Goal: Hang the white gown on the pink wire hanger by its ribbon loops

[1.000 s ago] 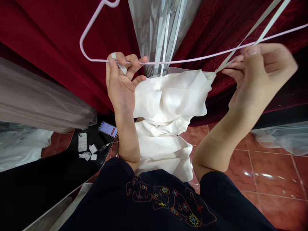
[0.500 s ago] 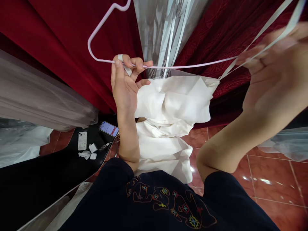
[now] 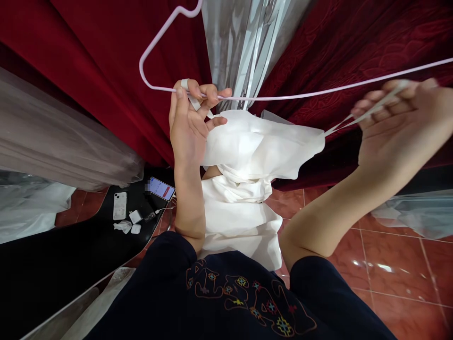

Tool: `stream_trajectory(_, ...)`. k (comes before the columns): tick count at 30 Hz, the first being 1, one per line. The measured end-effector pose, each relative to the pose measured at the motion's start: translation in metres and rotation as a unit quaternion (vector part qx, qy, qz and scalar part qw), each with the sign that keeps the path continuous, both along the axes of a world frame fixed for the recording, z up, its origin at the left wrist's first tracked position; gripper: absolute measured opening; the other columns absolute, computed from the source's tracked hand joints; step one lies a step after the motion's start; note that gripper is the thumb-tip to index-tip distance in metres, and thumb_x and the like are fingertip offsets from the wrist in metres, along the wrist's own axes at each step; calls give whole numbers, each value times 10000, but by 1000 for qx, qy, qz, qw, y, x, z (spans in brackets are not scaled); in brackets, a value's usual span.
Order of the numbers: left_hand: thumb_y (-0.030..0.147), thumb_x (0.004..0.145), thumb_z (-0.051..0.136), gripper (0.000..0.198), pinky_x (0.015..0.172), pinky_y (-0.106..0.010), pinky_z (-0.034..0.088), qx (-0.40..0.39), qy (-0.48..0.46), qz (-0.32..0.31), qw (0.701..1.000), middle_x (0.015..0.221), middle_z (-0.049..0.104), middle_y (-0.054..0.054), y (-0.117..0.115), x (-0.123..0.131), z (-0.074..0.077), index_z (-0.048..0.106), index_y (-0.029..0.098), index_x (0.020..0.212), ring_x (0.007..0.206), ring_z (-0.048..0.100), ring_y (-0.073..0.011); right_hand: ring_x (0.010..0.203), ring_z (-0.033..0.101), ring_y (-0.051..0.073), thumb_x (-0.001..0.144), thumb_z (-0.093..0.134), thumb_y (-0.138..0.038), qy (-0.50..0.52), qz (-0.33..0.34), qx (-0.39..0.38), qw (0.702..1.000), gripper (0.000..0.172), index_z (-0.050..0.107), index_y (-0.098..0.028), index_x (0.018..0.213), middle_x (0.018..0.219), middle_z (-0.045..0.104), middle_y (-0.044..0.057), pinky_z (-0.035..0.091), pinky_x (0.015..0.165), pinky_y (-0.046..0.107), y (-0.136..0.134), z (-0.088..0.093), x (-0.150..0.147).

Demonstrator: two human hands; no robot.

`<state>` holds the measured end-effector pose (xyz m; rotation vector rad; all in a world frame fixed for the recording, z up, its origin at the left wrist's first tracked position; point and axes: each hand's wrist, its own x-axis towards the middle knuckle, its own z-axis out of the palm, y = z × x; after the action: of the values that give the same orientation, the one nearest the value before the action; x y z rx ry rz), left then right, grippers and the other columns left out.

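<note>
White garment (image 3: 262, 141), soft and full of folds, with thin straps (image 3: 375, 108).

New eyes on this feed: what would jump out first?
Probably the bright white garment in the middle, set against deep red curtains. Next, the pale pink hanger spanning above it, gripped by the left hand. At right, a thin white strap runs from garment to right hand.

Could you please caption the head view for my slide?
Left hand holds a thin pink hanger; a narrow white strap links a white fabric garment to the right hand.
</note>
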<state>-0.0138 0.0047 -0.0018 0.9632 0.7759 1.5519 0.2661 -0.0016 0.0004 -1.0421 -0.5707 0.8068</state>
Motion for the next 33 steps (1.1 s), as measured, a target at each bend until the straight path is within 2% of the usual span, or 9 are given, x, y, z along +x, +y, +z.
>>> stream_trajectory(2,477,971,412,268,682,-313,592,5,1,3,1000,944,636,-67,2,0,-3,533,268,853,1171,605,-279,686,647,86,843,357,-215,-55,43,19,997,314,640,-123,742,710,620,35,561,682,219,-5,0,-10)
stream_trajectory(6,506,952,454,272,649,-314,596,28,-7,-4,1000,951,637,-73,8,-1,-8,547,276,840,1163,609,-285,764,680,97,880,343,-331,-27,145,120,982,391,682,-137,900,835,681,24,586,732,218,-5,4,-27)
stream_trajectory(10,504,952,463,280,648,-312,594,32,6,-2,999,950,647,-71,6,2,-8,571,277,829,1131,627,-274,735,671,80,942,318,-322,58,124,193,971,343,604,-170,831,767,653,-25,605,768,269,3,5,-39)
stream_trajectory(13,330,1010,381,249,649,-292,582,85,17,21,996,1013,672,-65,-1,4,-6,610,263,941,1020,677,-239,687,660,72,961,285,-293,65,132,201,968,310,520,-163,806,701,613,-33,597,677,239,7,1,-42)
stream_trajectory(19,42,948,360,372,384,-210,350,177,86,237,951,1135,698,-48,3,-21,-16,619,200,1165,550,622,-76,687,664,78,974,285,-290,40,180,222,958,301,498,-151,813,698,621,-7,586,645,211,8,-3,-35)
stream_trajectory(23,20,895,518,254,526,-174,503,245,55,337,907,980,736,-38,20,-50,-24,655,115,1086,617,633,-56,704,666,84,976,258,-304,19,186,216,958,343,515,-180,786,704,635,-6,581,645,205,8,-4,-33)
stream_trajectory(25,50,858,638,282,766,-229,585,283,76,311,904,1055,723,-23,24,-59,-19,637,128,1128,851,683,-102,695,662,94,969,266,-295,14,178,219,959,339,523,-186,776,702,635,0,581,639,214,8,-4,-35)
stream_trajectory(28,112,856,706,314,1093,-336,486,278,181,229,915,1207,666,7,21,-61,1,635,154,1158,1218,575,-182,657,647,96,955,304,-309,23,158,215,963,319,520,-189,752,684,625,3,575,619,220,8,-2,-38)
stream_trajectory(33,202,851,733,198,1005,-380,553,238,319,161,903,1011,670,19,16,-43,39,661,165,1031,1032,646,-198,633,645,100,945,314,-329,51,148,189,969,309,499,-187,741,654,608,3,559,586,211,8,0,-41)
